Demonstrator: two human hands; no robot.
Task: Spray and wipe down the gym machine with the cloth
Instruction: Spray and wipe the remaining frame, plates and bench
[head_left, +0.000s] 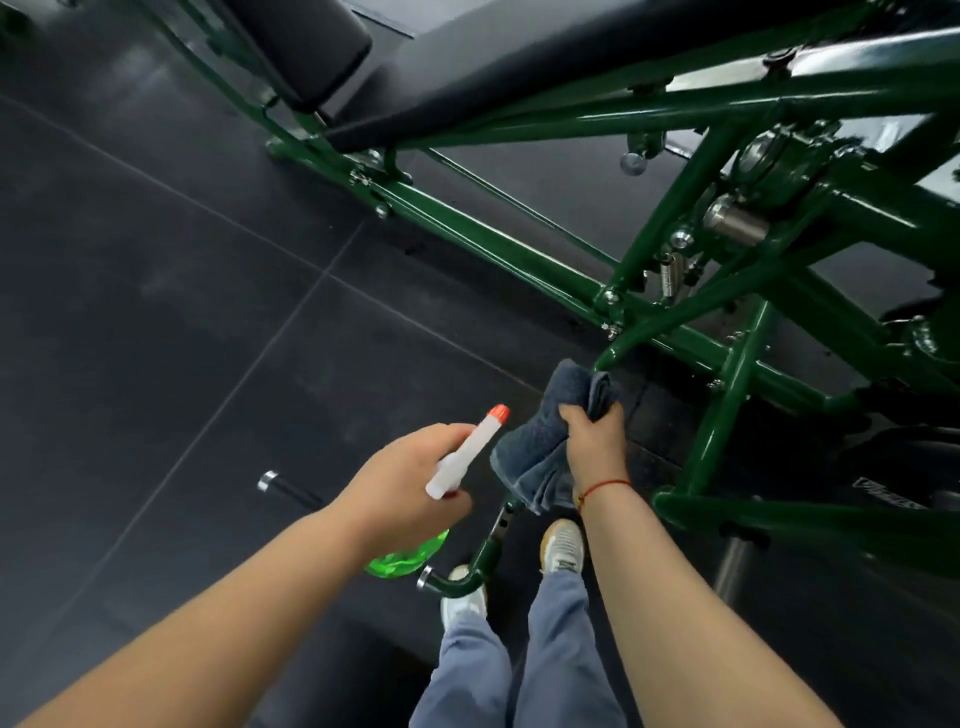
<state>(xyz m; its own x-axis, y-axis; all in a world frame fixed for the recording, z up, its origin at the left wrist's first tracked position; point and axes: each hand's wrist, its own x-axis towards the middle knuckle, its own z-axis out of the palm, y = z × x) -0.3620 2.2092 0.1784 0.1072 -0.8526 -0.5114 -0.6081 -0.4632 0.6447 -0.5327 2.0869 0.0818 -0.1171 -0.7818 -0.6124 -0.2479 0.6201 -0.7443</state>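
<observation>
A dark green gym machine (524, 260) with black pads fills the upper right. My right hand (595, 441) grips a folded grey cloth (540, 452), whose top edge touches the lower end of a curved green tube (618, 353). My left hand (400, 483) holds a spray bottle (467, 452) with a white head and an orange nozzle pointing up and right; its green body (410, 558) shows below my palm. The two hands are close together, left of the frame's upright post (722, 415).
Dark rubber floor tiles (182, 312) spread to the left. A green handle with a chrome end cap (431, 577) juts out near my feet (563, 545). A black peg with a chrome cap (280, 486) sticks out by my left wrist. A green base bar (779, 519) lies at right.
</observation>
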